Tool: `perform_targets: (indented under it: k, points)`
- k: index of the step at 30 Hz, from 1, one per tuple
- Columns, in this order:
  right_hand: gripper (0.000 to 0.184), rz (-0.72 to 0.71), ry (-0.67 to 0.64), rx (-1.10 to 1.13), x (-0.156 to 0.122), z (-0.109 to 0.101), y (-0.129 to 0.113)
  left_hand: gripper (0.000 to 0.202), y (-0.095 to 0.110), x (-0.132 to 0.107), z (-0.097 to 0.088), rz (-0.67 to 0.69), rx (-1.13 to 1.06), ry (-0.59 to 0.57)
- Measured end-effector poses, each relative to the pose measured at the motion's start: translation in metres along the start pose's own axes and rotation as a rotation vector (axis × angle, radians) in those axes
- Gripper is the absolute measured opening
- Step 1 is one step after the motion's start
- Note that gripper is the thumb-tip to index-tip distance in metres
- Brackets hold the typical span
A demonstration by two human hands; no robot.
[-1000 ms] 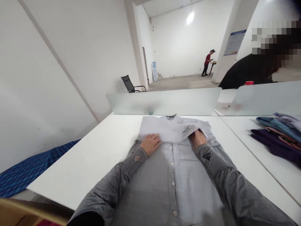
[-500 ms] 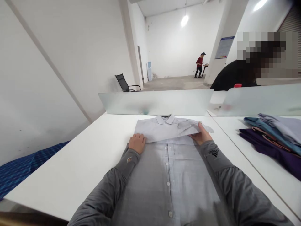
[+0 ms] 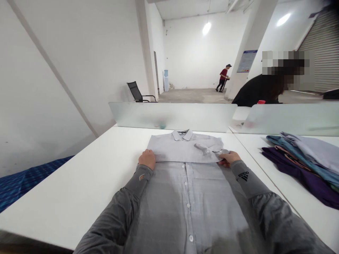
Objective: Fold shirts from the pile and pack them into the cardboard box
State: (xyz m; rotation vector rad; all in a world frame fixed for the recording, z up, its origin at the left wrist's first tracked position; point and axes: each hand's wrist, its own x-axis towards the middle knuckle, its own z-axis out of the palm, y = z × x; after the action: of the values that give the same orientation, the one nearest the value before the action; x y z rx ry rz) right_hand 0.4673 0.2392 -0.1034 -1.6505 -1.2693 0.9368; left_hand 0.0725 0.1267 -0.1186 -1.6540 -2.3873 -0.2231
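Observation:
A light grey button-up shirt (image 3: 169,204) lies front up on the white table, its collar at the far end. One sleeve (image 3: 174,150) is folded flat across the chest below the collar, with its cuff toward the right side. My left hand (image 3: 147,159) is closed at the shirt's left edge, gripping the fold there. On the right, my right hand (image 3: 229,158) pinches the cuff end of the folded sleeve near the shirt's edge. The other sleeve is not plainly visible.
A white table (image 3: 79,183) carries the shirt, with a frosted divider (image 3: 137,114) behind it. Folded clothes (image 3: 304,169) are stacked at right. Blue patterned cloth (image 3: 31,180) is at far left. One person (image 3: 251,90) is beyond the divider, another (image 3: 222,77) far back.
My right hand has lowered the cuff end of the sleeve, which was lifted and slanted, so the sleeve now lies straighter across the chest. The left hand stays at the left edge.

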Motion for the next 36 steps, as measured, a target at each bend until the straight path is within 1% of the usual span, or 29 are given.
perform_targets:
  k: [2,3,4,5,6,7,8,9,10,11,12,13,15,17,21,22,24,26,29,32,34,36]
  points:
    - [0.063,0.021,0.104,-0.175,-0.005,-0.018,0.001,0.035,-0.001,0.0,-0.001,-0.005,-0.006,-0.006]
    - [0.066,-0.014,0.173,-0.304,-0.009,-0.024,0.0,0.034,-0.002,0.001,-0.002,-0.007,-0.01,-0.009]
    - [0.065,-0.093,0.25,-0.45,-0.015,-0.028,-0.002,0.033,-0.003,0.001,-0.003,-0.008,-0.015,-0.013]
    - [0.061,-0.203,0.32,-0.6,-0.022,-0.029,-0.005,0.032,-0.005,0.002,-0.005,-0.01,-0.019,-0.014]
    - [0.055,-0.337,0.364,-0.736,-0.029,-0.027,-0.007,0.031,-0.006,0.003,-0.007,-0.011,-0.023,-0.011]
    - [0.05,-0.478,0.366,-0.843,-0.035,-0.021,-0.008,0.03,-0.007,0.005,-0.01,-0.011,-0.026,-0.004]
    - [0.047,-0.608,0.324,-0.91,-0.04,-0.013,-0.008,0.029,-0.008,0.007,-0.012,-0.004,-0.03,0.007]
    - [0.046,-0.708,0.253,-0.96,-0.044,-0.003,-0.006,0.03,-0.009,0.011,-0.015,0.011,-0.033,0.018]
    - [0.046,-0.768,0.166,-1.002,-0.046,0.007,-0.003,0.03,-0.009,0.016,-0.017,0.031,-0.038,0.026]
    - [0.046,-0.785,0.08,-1.038,-0.046,0.017,0.003,0.03,-0.009,0.022,-0.02,0.055,-0.044,0.03]
    - [0.047,-0.768,0.018,-1.066,-0.045,0.026,0.009,0.03,-0.008,0.029,-0.021,0.08,-0.051,0.028]
    - [0.048,-0.735,-0.012,-1.081,-0.043,0.033,0.016,0.03,-0.007,0.037,-0.023,0.099,-0.059,0.022]
    - [0.051,-0.689,-0.005,-1.079,-0.038,0.042,0.028,0.032,-0.005,0.055,-0.022,0.123,-0.078,0.005]
    - [0.054,-0.693,0.03,-1.061,-0.034,0.044,0.035,0.035,-0.001,0.074,-0.018,0.146,-0.101,-0.014]
    - [0.055,-0.704,0.039,-1.056,-0.035,0.041,0.037,0.047,0.004,0.107,0.0,0.197,-0.147,-0.082]
    - [0.054,-0.71,0.039,-1.058,-0.036,0.041,0.036,0.047,0.004,0.113,0.005,0.197,-0.154,-0.105]
    - [0.052,-0.723,0.04,-1.057,-0.037,0.041,0.035,0.04,0.001,0.124,0.014,0.177,-0.162,-0.145]
    - [0.052,-0.732,0.036,-1.053,-0.038,0.041,0.035,0.032,-0.003,0.133,0.02,0.151,-0.167,-0.173]
    - [0.052,-0.729,0.027,-1.049,-0.039,0.041,0.035,0.024,-0.009,0.141,0.023,0.119,-0.174,-0.183]
    - [0.053,-0.71,0.023,-1.052,-0.04,0.041,0.034,0.022,-0.014,0.144,0.022,0.05,-0.172,-0.128]
    - [0.055,-0.702,0.023,-1.051,-0.041,0.04,0.034,0.025,-0.017,0.142,0.022,-0.009,-0.168,-0.074]
    - [0.057,-0.691,0.028,-1.051,-0.041,0.04,0.034,0.025,-0.021,0.139,0.024,-0.053,-0.164,-0.045]
